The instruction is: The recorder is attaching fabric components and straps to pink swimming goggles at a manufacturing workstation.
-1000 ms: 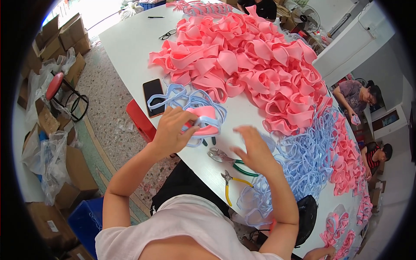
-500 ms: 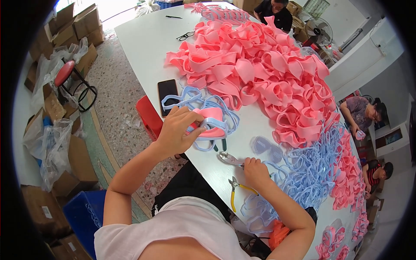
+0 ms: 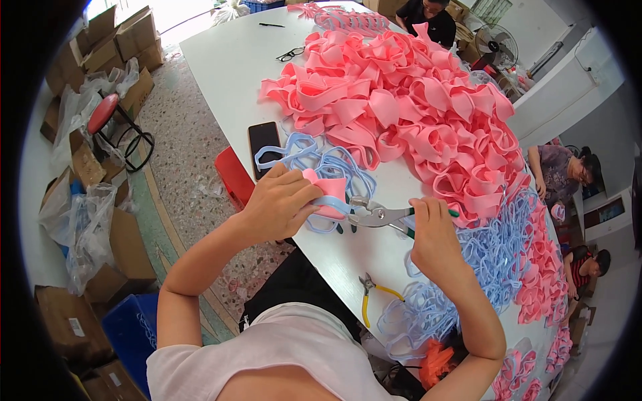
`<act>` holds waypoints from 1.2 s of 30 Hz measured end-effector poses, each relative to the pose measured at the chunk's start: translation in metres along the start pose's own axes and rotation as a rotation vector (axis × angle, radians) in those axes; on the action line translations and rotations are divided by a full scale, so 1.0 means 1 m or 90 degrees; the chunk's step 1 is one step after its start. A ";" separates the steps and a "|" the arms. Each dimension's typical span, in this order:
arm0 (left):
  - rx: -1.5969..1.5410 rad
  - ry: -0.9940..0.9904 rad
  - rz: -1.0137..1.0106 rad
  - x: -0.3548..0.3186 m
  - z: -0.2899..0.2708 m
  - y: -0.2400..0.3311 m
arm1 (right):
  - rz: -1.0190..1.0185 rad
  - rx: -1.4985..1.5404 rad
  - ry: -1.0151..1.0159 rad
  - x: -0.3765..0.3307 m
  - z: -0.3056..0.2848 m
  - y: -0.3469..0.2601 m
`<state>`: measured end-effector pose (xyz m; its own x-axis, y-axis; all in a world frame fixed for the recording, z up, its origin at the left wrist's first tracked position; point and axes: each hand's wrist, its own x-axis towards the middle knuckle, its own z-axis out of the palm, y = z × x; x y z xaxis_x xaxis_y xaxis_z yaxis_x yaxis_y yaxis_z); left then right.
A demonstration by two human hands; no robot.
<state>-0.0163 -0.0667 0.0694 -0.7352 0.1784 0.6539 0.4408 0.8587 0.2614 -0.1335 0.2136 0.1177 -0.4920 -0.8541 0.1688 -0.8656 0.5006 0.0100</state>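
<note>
My left hand (image 3: 281, 206) is closed on a pink flat slipper-like piece (image 3: 332, 186) with a light blue strap (image 3: 330, 202) across it, held above the table edge. Pliers (image 3: 378, 215) with green handles are gripped in my right hand (image 3: 433, 234). Their metal jaws meet the right end of the strap; whether they pinch it is too small to tell. Behind my left hand lies a loose bunch of light blue straps (image 3: 358, 175), partly over a dark phone (image 3: 264, 139). Yellow-handled cutters (image 3: 378, 289) rest on the table below the pliers.
A large heap of pink bands (image 3: 401, 113) covers the white table (image 3: 221, 73), with tangled blue straps (image 3: 481, 267) on the right. Glasses (image 3: 290, 53) and a pen (image 3: 271, 25) lie beyond. A red stool (image 3: 234, 179) stands by the edge. Several people work around the table.
My right hand has lifted the green-handled pliers off the table and brought their jaws up to the strap. My left hand has turned the pink piece slightly.
</note>
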 end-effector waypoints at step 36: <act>-0.632 0.249 -0.540 -0.008 0.029 -0.004 | 0.133 0.298 -0.022 0.004 0.025 -0.002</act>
<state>-0.0275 -0.0573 0.0425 -0.8432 -0.5157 0.1516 0.2340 -0.0982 0.9673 -0.1364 0.2057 0.0939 -0.6552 -0.7504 0.0869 -0.6931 0.5514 -0.4644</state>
